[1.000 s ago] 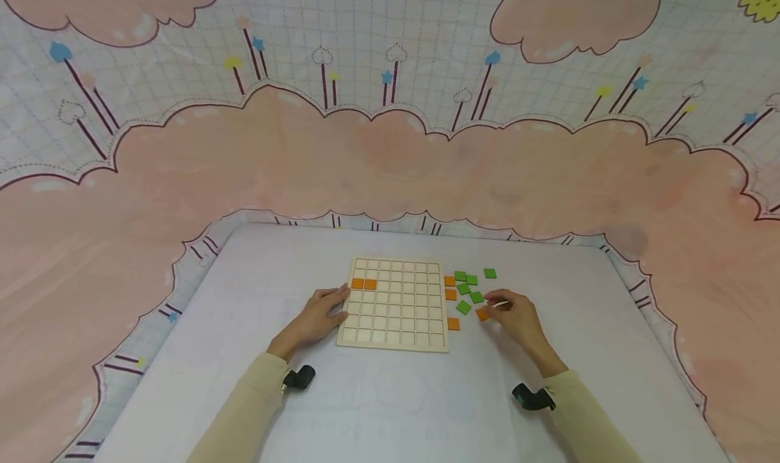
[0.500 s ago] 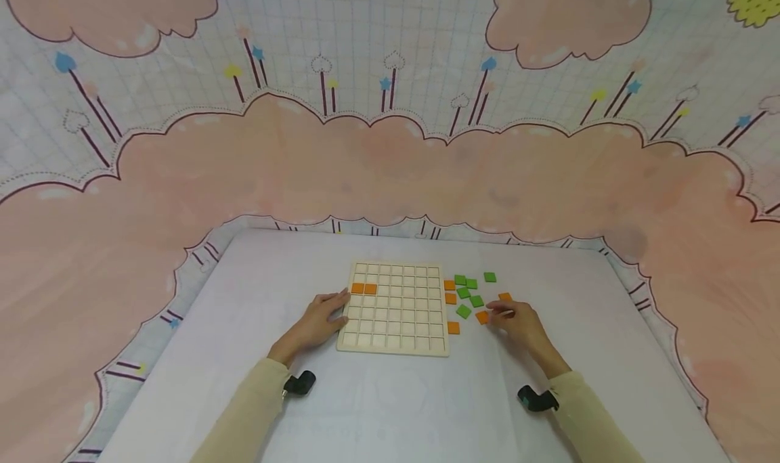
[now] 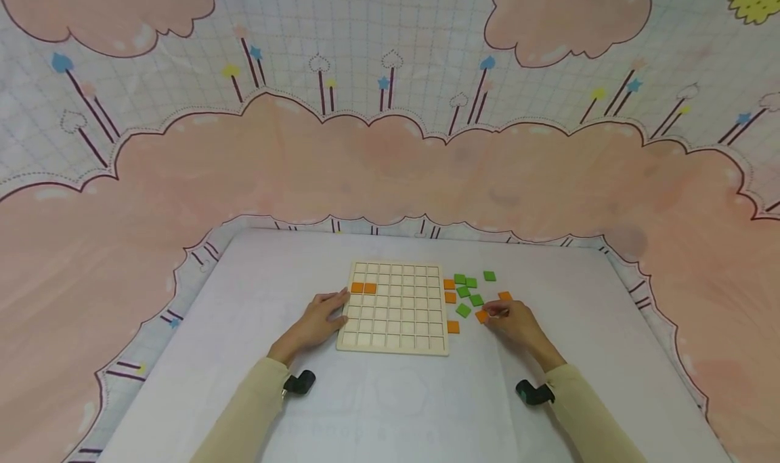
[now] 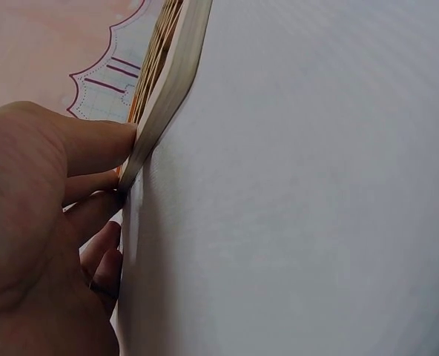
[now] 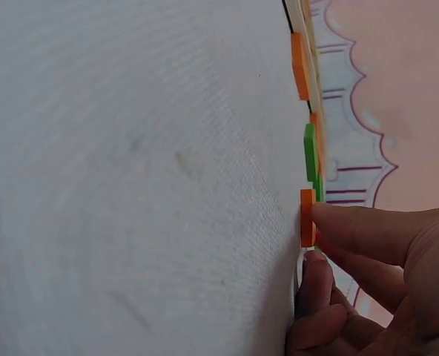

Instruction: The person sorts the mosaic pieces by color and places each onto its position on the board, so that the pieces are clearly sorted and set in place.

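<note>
A light wooden grid board (image 3: 393,311) lies flat on the white table, with two orange tiles (image 3: 363,288) side by side in its left part. My left hand (image 3: 312,319) touches the board's left edge with the thumb and fingers, which the left wrist view shows fairly straight against the rim. Right of the board, my right hand (image 3: 514,319) pinches an orange tile (image 5: 307,217) at its edge between thumb and index finger. That tile still lies at table level; the other fingers curl beneath the hand.
Several green tiles (image 3: 464,292) lie scattered between the board and my right hand. More orange tiles (image 3: 453,327) sit along the board's right edge, and another orange tile (image 3: 504,296) lies just beyond my right fingers. A patterned cloth (image 3: 390,165) hangs behind the table.
My right hand drew back slightly, uncovering another orange tile behind it, then its fingertips closed on the nearer orange tile. The left hand stays at the board; the head view tilted slightly.
</note>
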{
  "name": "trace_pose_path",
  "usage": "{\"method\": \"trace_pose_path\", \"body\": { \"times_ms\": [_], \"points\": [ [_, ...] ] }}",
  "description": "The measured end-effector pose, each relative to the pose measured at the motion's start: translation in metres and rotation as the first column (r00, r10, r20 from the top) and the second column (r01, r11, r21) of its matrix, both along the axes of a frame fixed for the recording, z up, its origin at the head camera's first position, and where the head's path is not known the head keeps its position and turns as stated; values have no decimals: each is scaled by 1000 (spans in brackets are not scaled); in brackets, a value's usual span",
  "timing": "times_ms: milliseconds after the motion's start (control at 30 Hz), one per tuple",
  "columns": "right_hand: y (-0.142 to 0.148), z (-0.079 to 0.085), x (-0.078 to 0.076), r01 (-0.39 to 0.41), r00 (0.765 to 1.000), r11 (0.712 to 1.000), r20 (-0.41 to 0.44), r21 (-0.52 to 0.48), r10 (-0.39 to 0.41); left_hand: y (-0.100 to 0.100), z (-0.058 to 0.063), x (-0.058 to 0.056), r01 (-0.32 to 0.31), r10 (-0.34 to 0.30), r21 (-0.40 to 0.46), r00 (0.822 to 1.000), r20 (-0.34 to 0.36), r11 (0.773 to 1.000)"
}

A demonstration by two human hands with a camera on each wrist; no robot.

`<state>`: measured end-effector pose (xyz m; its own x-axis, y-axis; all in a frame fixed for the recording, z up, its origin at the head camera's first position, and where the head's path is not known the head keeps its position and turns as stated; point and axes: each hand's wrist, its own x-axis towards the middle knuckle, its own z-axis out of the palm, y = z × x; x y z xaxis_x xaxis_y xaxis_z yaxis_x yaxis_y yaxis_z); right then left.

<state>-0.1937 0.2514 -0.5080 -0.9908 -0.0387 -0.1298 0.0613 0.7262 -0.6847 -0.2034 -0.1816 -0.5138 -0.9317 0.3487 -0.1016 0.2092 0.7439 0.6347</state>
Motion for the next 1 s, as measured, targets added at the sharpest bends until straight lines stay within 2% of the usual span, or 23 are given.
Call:
{"method": "trace_pose_path", "body": {
  "times_ms": [400, 567, 1000],
  "points": [
    [-3, 1, 0, 42, 999, 999, 28, 20, -43, -1, 0, -1, -3, 3, -10, 1000, 6, 1000],
    [-2, -1, 1, 64, 997, 998, 32, 0, -64, -1, 1, 1, -1, 1, -11, 1000, 7, 1000],
    [-4, 6, 1, 102, 995, 991, 25, -86, -100, 0, 0, 1, -1, 1, -3, 1000, -4, 1000]
  ]
}}
